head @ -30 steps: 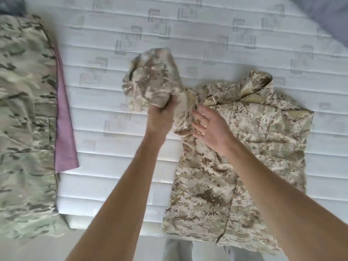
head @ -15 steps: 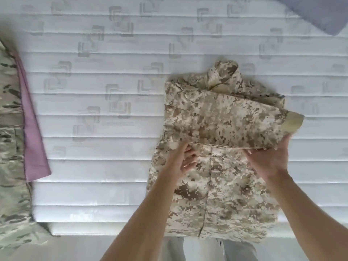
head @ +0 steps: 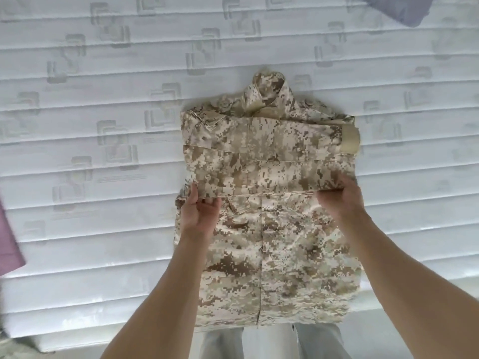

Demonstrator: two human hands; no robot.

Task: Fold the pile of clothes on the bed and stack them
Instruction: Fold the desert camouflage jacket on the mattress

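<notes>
A desert-camouflage jacket (head: 267, 255) lies front-up on the white mattress (head: 103, 177), collar pointing away from me. Its sleeves are folded across the chest in a band, with a tan cuff (head: 351, 139) at the right edge. My left hand (head: 199, 213) holds the lower edge of that band at the jacket's left side, thumb on top. At the right side my right hand (head: 339, 200) grips the same lower edge, fingers curled over the cloth.
A pink cloth (head: 7, 244) shows at the left edge and a grey-blue cloth (head: 399, 6) at the top right corner. The mattress's near edge runs under the jacket's hem, with my light trousers (head: 223, 343) below it.
The raised left sleeve has been laid across the chest. Both hands have moved to the folded band's lower edge. The view has shifted right, and the green camouflage garment has left the frame.
</notes>
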